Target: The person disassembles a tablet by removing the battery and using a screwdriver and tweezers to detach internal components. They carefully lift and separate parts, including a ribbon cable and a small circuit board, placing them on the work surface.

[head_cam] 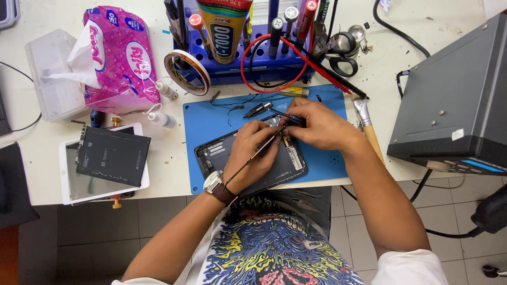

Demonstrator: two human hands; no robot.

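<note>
Both hands work over an opened dark tablet shell (253, 158) on a smooth blue mat (211, 121). The left hand (252, 153) grips a thin metal tool (259, 153); the right hand (319, 124) pinches a flat black strip (288, 119) (glossy). Up-left of the hands lies a crinkly pink tissue pack (119, 58).

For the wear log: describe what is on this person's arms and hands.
The left hand and right hand are bare, with no gloves. The left wrist carries a wristwatch with a round silver case and a brown strap. White short sleeves end above the elbows, leaving both forearms uncovered.
</note>
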